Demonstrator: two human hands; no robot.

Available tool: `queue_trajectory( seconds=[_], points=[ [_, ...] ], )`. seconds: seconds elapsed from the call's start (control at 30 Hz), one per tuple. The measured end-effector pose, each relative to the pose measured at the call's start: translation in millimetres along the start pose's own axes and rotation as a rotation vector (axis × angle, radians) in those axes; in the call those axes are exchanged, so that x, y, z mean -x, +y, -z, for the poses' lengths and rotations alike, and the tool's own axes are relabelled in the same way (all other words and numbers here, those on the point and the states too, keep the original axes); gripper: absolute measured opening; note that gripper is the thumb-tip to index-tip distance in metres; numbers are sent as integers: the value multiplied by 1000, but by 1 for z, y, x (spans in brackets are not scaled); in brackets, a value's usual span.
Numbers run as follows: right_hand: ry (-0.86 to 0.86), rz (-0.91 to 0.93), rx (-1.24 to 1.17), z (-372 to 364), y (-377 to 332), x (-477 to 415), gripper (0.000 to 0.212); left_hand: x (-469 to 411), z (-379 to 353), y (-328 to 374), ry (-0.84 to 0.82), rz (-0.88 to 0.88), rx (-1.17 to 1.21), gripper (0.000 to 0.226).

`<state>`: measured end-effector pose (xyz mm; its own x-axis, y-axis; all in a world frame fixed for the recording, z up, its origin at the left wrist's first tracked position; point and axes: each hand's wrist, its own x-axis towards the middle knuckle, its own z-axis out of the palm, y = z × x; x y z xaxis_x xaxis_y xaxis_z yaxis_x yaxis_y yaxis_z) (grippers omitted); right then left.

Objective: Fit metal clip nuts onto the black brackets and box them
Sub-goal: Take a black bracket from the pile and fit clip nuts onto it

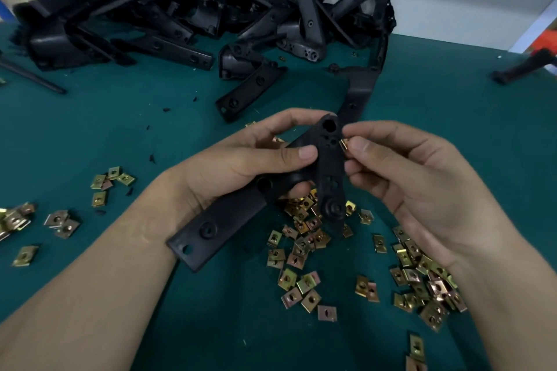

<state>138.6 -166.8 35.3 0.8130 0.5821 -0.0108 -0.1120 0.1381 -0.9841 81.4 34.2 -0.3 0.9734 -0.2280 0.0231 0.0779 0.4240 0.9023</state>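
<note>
My left hand (pixel 241 159) grips a black bracket (pixel 229 214) above the green table, thumb across its middle arm. The bracket has a long flat leg pointing down-left and a shorter arm with several holes (pixel 331 178). My right hand (pixel 416 178) pinches a brass-coloured clip nut (pixel 344 144) between thumb and forefinger and holds it against the right edge of the shorter arm, near its top hole. Loose clip nuts (pixel 301 238) lie scattered on the table under and around both hands.
A large heap of black brackets (pixel 211 9) fills the back of the green table (pixel 120 117) against a white wall. Two single brackets (pixel 250 90) lie just beyond my hands. More clip nuts (pixel 60 220) sit at the left, and a black part (pixel 524 69) at far right.
</note>
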Motion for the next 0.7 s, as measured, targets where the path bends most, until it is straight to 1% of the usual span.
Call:
queue_trajectory(
  seconds=[0.07, 0.27, 0.5, 0.7],
  points=[
    [21, 4, 9, -2, 1, 0, 20, 0, 0, 0, -1, 1, 10, 44],
    [80, -20, 93, -7, 4, 1, 22, 0, 0, 0, -20, -19, -6, 43],
    [107, -30, 71, -12, 5, 1, 20, -1, 0, -2, -37, -12, -33, 43],
    [137, -47, 20, -11, 5, 0, 20, -2, 1, -4, -13, -36, -10, 45]
  ],
)
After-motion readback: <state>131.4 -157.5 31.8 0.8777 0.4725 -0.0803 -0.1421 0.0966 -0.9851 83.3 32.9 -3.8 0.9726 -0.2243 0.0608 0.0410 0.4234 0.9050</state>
